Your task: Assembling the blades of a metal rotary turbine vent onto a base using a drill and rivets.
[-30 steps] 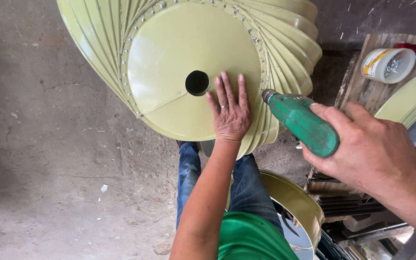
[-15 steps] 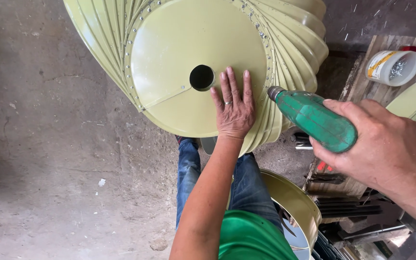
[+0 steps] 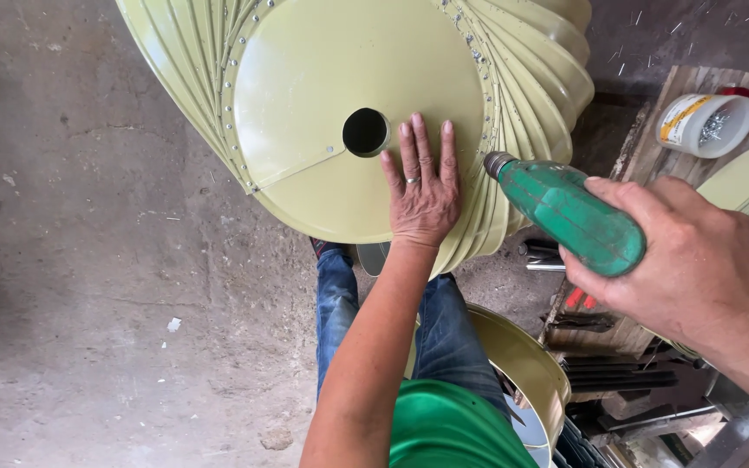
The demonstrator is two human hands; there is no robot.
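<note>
Two hands: our left hand [image 3: 425, 192] lies flat, fingers spread, on the green disc [image 3: 322, 104].
Drill: our right hand [image 3: 695, 269] grips the green drill [image 3: 569, 212], tip aimed far-left at the disc's right rim.

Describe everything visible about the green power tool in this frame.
The green power tool has a worn, scuffed green body that looks like painted metal or plastic, tapering to a grey metal nose at its upper-left end. It lies tilted, nose aimed at the riveted rim of the pale green disc, beside the curved vanes. The right hand grips its rear end, hiding the back. Whether the tip touches the disc cannot be told. The left hand lies flat on the disc nearby, not touching the tool.
</note>
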